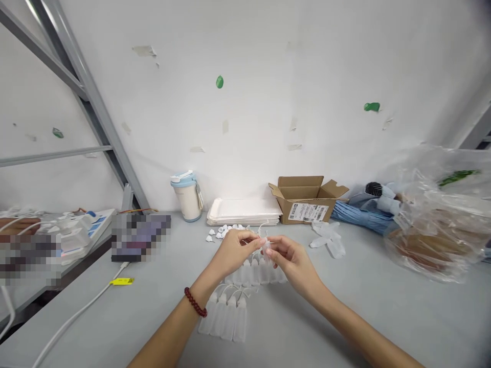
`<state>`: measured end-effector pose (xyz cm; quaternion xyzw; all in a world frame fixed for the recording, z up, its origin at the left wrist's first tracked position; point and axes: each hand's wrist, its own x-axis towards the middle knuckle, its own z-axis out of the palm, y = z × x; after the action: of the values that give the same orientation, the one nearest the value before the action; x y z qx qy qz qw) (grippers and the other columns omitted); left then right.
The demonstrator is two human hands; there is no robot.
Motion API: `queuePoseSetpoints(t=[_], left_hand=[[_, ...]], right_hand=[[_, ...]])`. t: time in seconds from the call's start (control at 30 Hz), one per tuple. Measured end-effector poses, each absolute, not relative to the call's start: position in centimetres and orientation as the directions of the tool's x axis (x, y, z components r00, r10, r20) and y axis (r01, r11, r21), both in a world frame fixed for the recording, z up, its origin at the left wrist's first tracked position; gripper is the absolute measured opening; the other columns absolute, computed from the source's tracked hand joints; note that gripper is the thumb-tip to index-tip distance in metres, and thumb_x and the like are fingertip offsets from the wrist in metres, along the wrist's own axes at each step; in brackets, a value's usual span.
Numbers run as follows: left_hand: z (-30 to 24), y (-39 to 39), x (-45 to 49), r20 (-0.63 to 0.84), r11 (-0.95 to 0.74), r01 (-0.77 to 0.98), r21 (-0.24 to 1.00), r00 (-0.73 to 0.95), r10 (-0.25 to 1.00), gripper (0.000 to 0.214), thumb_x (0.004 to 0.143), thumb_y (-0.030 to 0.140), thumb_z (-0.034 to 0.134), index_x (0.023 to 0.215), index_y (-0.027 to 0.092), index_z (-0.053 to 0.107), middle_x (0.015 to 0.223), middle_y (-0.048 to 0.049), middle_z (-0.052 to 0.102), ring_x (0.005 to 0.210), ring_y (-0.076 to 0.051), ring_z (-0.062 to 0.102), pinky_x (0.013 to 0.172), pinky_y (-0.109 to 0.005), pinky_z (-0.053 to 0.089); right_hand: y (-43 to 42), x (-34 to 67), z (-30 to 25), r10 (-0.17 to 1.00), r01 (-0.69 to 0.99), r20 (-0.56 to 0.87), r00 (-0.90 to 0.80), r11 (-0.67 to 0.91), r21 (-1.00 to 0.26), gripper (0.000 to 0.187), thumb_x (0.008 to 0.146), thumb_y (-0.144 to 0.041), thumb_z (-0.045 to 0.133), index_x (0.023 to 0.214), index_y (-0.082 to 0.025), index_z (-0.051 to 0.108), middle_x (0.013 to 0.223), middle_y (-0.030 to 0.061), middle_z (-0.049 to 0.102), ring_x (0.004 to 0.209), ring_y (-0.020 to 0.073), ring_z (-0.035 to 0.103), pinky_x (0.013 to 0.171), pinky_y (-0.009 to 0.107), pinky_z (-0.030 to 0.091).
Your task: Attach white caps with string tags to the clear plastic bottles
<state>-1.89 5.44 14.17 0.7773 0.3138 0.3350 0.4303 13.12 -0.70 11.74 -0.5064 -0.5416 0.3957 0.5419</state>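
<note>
My left hand (235,250) and my right hand (288,256) meet above the grey table (345,306), fingers pinched together on a small translucent plastic bottle (265,246) between them. A red bead bracelet (195,302) circles my left wrist. Below my hands lie two rows of the same translucent bottles: a near row (226,317) lying flat and a farther row (257,272) partly hidden by my hands. A cluster of small white caps (224,231) sits just beyond my left hand.
At the back stand a white and blue cup (187,197), a stack of white bags (244,212), an open cardboard box (305,200) and loose bottles (330,240). A clear plastic bag (437,214) fills the right. A white cable (76,317) runs at left.
</note>
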Motion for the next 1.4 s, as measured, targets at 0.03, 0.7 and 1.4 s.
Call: queuePoseSetpoints(t=[0.03, 0.7, 1.4], left_hand=[[14.2, 5.4, -1.9, 0.237, -0.425, 0.209, 0.881, 0.583, 0.777, 0.032, 0.079, 0.041, 0.054, 0.069, 0.015, 0.069, 0.065, -0.0028, 0.065, 0.061, -0.015, 0.054, 0.056, -0.024, 0.040], [13.9, 3.6, -1.9, 0.358, -0.746, 0.395, 0.535, 0.694, 0.624, 0.031, 0.079, 0.030, 0.059, 0.109, 0.024, 0.058, 0.102, -0.0058, 0.061, 0.095, -0.022, 0.054, 0.079, -0.032, 0.042], [15.3, 3.3, -3.2, 0.171, -0.636, 0.391, 0.666, 0.750, 0.639, 0.062, 0.065, 0.039, 0.070, 0.121, 0.025, 0.047, 0.094, -0.0037, 0.061, 0.088, -0.021, 0.057, 0.073, -0.030, 0.043]], right_hand=[[-0.7, 13.1, 11.8, 0.979, 0.113, 0.176, 0.102, 0.164, -0.980, 0.032, 0.071, -0.040, 0.060, 0.092, -0.017, 0.058, 0.067, 0.0013, 0.061, 0.060, 0.0147, 0.053, 0.053, 0.027, 0.041], [0.0, 13.9, 11.2, 0.992, -0.130, 0.025, 0.124, 0.042, -0.991, 0.035, 0.064, -0.043, 0.070, 0.080, -0.015, 0.057, 0.073, 0.0024, 0.061, 0.059, 0.0124, 0.055, 0.060, 0.029, 0.047], [-2.1, 13.9, 13.1, 1.000, -0.102, 0.021, -0.023, 0.019, -0.995, 0.033, 0.065, -0.040, 0.071, 0.080, -0.016, 0.057, 0.067, 0.0003, 0.062, 0.056, 0.0119, 0.055, 0.059, 0.029, 0.047]])
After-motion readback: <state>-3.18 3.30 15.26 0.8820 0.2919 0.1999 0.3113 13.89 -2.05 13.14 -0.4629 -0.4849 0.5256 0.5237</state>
